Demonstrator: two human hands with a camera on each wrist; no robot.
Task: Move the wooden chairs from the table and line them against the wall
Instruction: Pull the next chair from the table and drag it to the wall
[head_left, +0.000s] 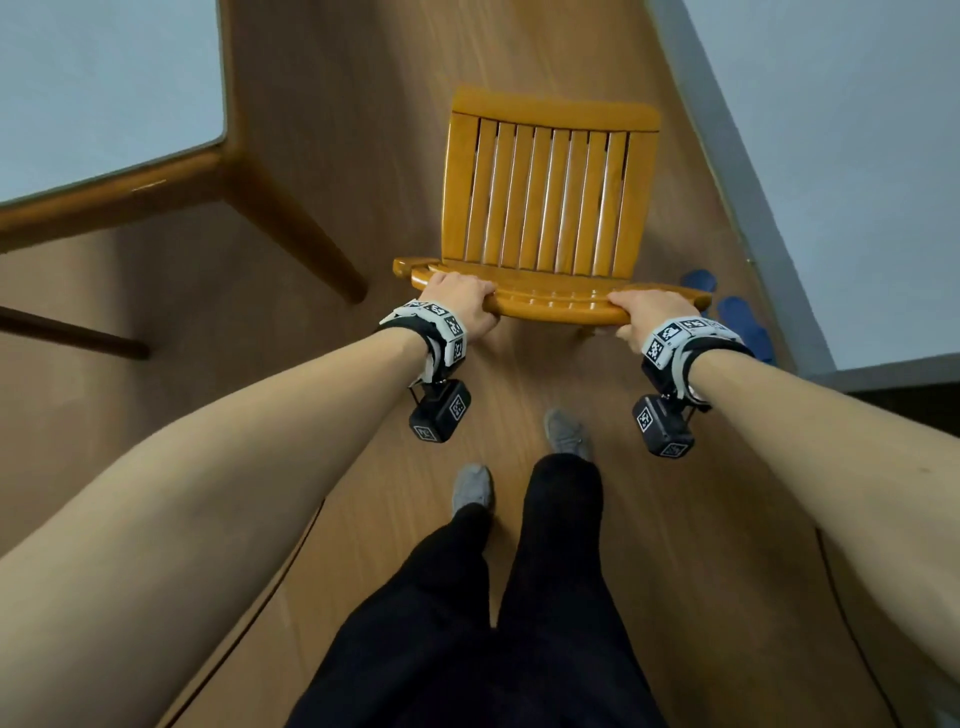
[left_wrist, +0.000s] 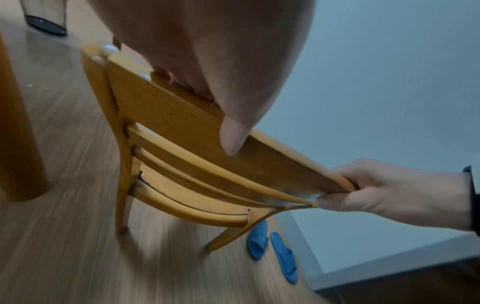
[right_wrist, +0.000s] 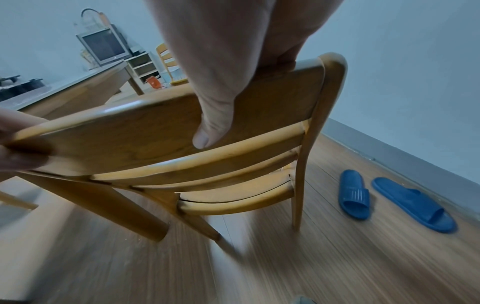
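Mid-carry step. I have both hands on the wooden chair (head_left: 545, 208): left hand (head_left: 462, 304) curled over the left end of the top back rail, right hand (head_left: 647, 317) curled over the right end, thumbs pressed on the rear face of the rail in the wrist views. Chair sits in the aisle between the bench (head_left: 111, 171) on my left and the wall (head_left: 841, 156) on my right, seat facing away from me. Floor under the legs is motion-blurred in both wrist views; can't tell if the legs are lifted or dragging. My guess: chair is already clear of the bench, not yet placed.

Next move, as I judge it: swing toward the wall and set its back along the baseboard. Blue slippers (right_wrist: 389, 197) lie by the wall just beside the chair, likely in the way.

Room: wood-look plank floor (head_left: 337, 78), pale walls, grey baseboard. Second chair (right_wrist: 166, 59) and an old TV (right_wrist: 105, 45) far back in the right wrist view.
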